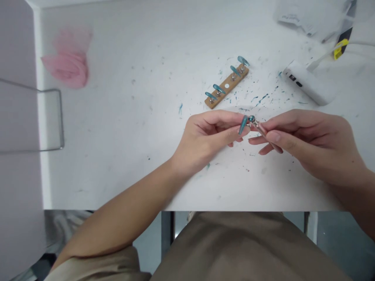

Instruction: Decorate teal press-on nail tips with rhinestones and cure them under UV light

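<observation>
My left hand (209,136) pinches the small mount of a teal press-on nail (243,125) between thumb and fingertips; the mount is mostly hidden. In my right hand (310,142) is a slim pinkish handheld tool (271,141) with a shiny round tip (251,118). That tip is close beside the nail; whether they touch I cannot tell. Behind both hands lies a wooden nail stand (215,99), set at a slant. Several teal nails stick up from its metal posts, and a bare white spot (227,86) shows midway along it.
A white boxy device (310,84) with a cable sits at right, near a yellow clip-like piece (340,49). Plastic packets (304,17) lie at the far right. Pink mesh fabric (68,68) rests far left, above a bent metal rod (62,119). Teal specks mark the white tabletop (117,117).
</observation>
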Demonstrator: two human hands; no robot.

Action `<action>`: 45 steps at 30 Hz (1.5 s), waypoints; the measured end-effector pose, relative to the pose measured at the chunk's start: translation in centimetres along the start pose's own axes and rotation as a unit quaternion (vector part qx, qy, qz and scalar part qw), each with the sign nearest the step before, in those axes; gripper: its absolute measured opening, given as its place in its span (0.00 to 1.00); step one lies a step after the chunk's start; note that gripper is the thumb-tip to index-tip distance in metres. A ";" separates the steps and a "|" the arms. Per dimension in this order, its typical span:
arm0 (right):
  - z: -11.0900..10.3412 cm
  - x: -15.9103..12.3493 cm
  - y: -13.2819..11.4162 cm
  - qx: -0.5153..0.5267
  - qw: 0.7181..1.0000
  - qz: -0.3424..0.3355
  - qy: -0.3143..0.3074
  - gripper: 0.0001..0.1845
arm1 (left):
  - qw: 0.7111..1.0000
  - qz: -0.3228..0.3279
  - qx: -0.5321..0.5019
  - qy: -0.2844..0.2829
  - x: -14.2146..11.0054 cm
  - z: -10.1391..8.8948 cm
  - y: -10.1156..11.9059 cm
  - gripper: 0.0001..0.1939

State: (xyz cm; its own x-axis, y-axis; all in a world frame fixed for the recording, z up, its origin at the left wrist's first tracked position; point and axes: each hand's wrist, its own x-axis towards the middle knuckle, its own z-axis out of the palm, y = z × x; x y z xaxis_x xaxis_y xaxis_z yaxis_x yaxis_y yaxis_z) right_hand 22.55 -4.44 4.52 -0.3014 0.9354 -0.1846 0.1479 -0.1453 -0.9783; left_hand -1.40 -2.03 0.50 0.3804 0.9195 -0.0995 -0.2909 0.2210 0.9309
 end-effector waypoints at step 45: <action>0.1 -0.2 -0.3 0.011 0.999 -0.004 0.046 0.08 | 1.000 0.003 0.011 0.018 0.2 0.0 0.3 0.11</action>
State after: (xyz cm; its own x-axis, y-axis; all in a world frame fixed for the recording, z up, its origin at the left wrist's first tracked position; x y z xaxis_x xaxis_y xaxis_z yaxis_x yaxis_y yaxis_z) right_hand 22.46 -4.66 4.85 -0.2149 0.9619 -0.1687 0.1252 -0.1442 -0.9816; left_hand -1.42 -1.78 0.79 0.3471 0.9317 -0.1069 -0.2737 0.2097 0.9387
